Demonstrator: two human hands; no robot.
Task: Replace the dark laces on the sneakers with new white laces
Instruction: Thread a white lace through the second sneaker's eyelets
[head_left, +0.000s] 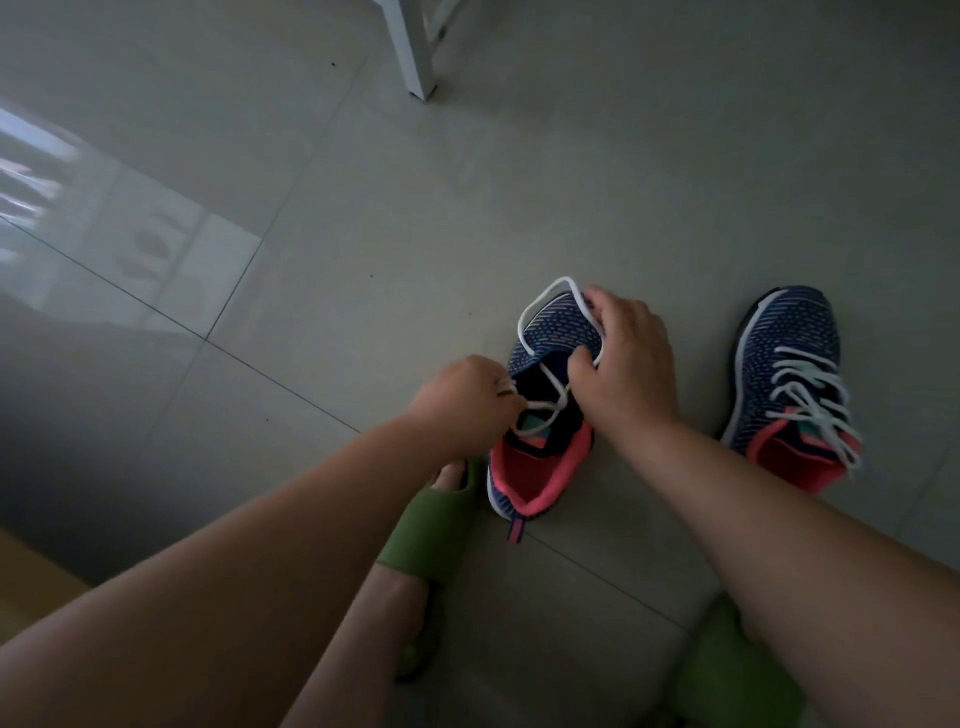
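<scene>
Left hand (460, 397), at centre frame, is curled round a bunch of white lace (545, 312), while the right hand (621, 358) is closed over the knit toe of the near sneaker (540, 431), thumb at the tongue opening. A loose loop of flat lace is arched over that navy mesh toe; the collar is lined in coral. The second sneaker (795, 384), already laced white, is set well apart at right. Both are stood on glossy grey floor tiles (363, 234), open toward upper left. A white furniture leg (415, 52) is seen at top, green slides (436, 525) below.
</scene>
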